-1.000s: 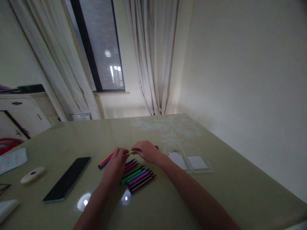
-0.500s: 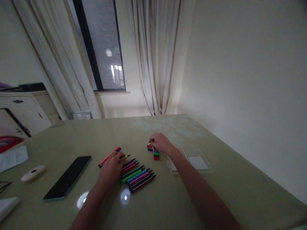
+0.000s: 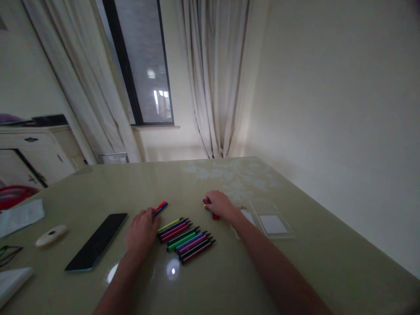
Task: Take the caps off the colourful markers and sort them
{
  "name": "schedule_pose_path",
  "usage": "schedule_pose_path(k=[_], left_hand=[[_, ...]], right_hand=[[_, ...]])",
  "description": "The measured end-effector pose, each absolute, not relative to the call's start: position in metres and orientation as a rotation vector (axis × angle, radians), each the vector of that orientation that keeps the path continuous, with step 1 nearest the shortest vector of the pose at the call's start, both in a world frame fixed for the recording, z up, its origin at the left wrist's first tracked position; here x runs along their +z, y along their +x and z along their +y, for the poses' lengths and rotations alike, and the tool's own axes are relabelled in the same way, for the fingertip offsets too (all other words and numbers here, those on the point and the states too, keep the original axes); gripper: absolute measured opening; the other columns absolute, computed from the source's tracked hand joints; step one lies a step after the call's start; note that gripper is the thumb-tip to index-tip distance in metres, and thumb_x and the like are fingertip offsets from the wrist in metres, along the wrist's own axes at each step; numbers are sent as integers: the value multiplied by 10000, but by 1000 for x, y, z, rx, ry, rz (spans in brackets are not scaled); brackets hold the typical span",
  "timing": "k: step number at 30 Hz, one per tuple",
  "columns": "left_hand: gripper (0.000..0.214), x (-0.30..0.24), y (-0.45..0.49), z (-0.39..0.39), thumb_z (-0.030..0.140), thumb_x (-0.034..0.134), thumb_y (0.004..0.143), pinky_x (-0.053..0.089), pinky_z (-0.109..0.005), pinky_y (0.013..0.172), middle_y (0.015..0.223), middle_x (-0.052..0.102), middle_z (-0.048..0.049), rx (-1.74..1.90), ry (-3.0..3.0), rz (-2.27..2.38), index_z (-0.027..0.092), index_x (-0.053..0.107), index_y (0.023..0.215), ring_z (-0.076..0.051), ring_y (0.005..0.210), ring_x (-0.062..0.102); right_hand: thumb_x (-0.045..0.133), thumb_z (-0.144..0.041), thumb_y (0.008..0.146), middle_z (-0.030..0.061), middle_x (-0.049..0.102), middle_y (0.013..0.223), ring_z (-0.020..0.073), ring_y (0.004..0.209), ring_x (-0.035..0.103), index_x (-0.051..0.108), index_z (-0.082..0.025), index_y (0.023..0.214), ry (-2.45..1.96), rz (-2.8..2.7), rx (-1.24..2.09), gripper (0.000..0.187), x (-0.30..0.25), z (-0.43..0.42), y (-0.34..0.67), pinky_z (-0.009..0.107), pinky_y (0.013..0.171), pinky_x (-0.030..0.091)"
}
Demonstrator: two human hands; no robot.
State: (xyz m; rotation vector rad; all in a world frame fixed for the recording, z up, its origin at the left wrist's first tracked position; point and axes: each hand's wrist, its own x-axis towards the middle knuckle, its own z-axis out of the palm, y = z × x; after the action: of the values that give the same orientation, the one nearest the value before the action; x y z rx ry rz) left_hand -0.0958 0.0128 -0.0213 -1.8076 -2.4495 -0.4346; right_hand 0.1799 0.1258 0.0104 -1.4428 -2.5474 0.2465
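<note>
Resting at nine o'clock from the uncapped markers (image 3: 183,241), the left hand (image 3: 141,229) is bending its fingers over the orange pen (image 3: 160,205) and the blue pen (image 3: 160,210); whether they are grasping, I cannot tell. The right hand (image 3: 219,204) is partly covering the coloured caps (image 3: 215,216) between one and two o'clock from the markers, its fingers bent, their hold hidden. The clear case (image 3: 266,207) is lying open at three o'clock.

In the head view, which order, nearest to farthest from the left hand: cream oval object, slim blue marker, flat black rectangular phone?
1. Slim blue marker: at the left hand's fingertips.
2. Flat black rectangular phone: to the hand's left.
3. Cream oval object: farther left, past the phone.
</note>
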Motion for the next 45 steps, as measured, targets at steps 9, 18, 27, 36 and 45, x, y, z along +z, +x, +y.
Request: schedule_pose_path(k=[9, 18, 27, 36, 45], left_hand=[[285, -16, -91, 11, 364, 404, 996, 484, -372, 887, 1119, 676, -134, -403, -1797, -2526, 167, 563, 1126, -294, 1077, 651], [213, -12, -90, 13, 298, 459, 963, 483, -391, 889, 1035, 704, -112, -503, -1941, -2366, 184, 628, 1024, -297, 1037, 635], [284, -5, -50, 14, 427, 395, 1000, 517, -345, 847, 1088, 642, -61, -1202, -2290, -1993, 239, 604, 1037, -223, 963, 660], [347, -3, -59, 8, 422, 299, 1039, 500, -326, 782, 989, 708, -50, -915, -2166, -2196, 252, 602, 1039, -228, 904, 685], [333, -22, -73, 18, 364, 424, 992, 503, -375, 944, 1154, 658, -105, -787, -2292, -2227, 193, 697, 1079, -251, 1052, 650]], right_hand=[[696, -236, 892, 60, 716, 998, 185, 934, 622, 723, -183, 935, -1391, -2524, 183, 73, 17, 125, 177, 264, 744, 388], [707, -293, 927, 51, 723, 976, 169, 857, 637, 744, -182, 981, -1017, -2541, 325, 128, 36, 106, 155, 266, 773, 431], [630, -275, 987, 56, 775, 1014, 178, 930, 685, 775, -205, 1070, -738, -2531, 393, 181, 44, 93, 141, 260, 827, 457], [666, -200, 946, 57, 784, 968, 162, 890, 687, 806, -196, 1022, -793, -2397, 339, 159, 59, 116, 170, 239, 819, 461], [739, -259, 862, 45, 768, 942, 184, 879, 670, 793, -209, 941, -1321, -2585, 277, 108, 39, 123, 184, 253, 711, 415]])
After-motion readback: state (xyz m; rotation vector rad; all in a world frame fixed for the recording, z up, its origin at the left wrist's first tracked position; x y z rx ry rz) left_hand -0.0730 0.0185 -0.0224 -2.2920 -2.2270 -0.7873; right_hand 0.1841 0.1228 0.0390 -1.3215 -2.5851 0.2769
